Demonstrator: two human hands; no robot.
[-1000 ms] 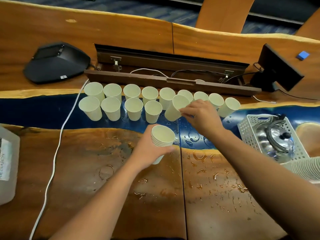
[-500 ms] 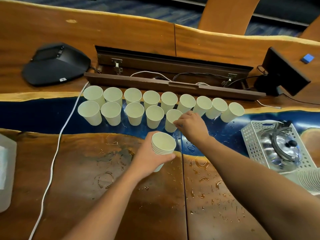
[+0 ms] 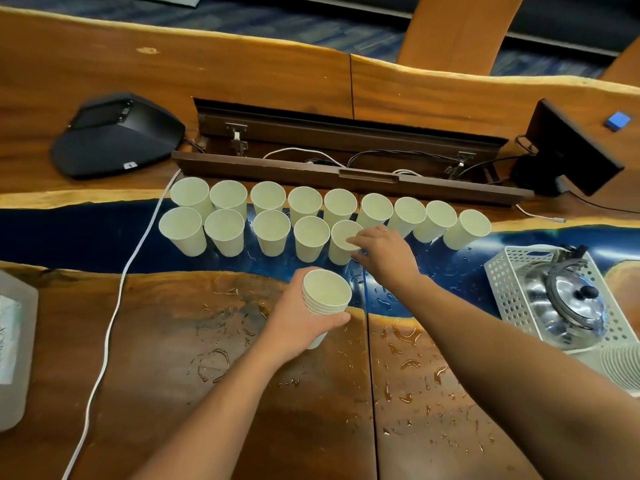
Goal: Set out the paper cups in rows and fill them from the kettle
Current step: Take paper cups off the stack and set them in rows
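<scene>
Pale paper cups stand in two rows on the blue strip of the table: a back row (image 3: 304,200) of several and a shorter front row (image 3: 225,230). My right hand (image 3: 384,251) pinches the rim of the front row's rightmost cup (image 3: 341,242), which stands upright on the table. My left hand (image 3: 298,317) grips a nested stack of cups (image 3: 325,296) above the wet wood, just in front of the rows. The steel kettle (image 3: 568,306) lies in a white perforated basket (image 3: 502,282) at the right.
A white cable (image 3: 114,306) runs down the left of the table. A black device (image 3: 117,133) sits at back left, an open cable trough (image 3: 346,157) behind the cups, a small black screen (image 3: 571,147) at back right. Water drops (image 3: 415,368) cover the wood. A translucent container (image 3: 14,344) sits at the left edge.
My right hand has brought a tilted cup down from near the back row and set it upright at the right end of the front row. The left hand has held the stack still.
</scene>
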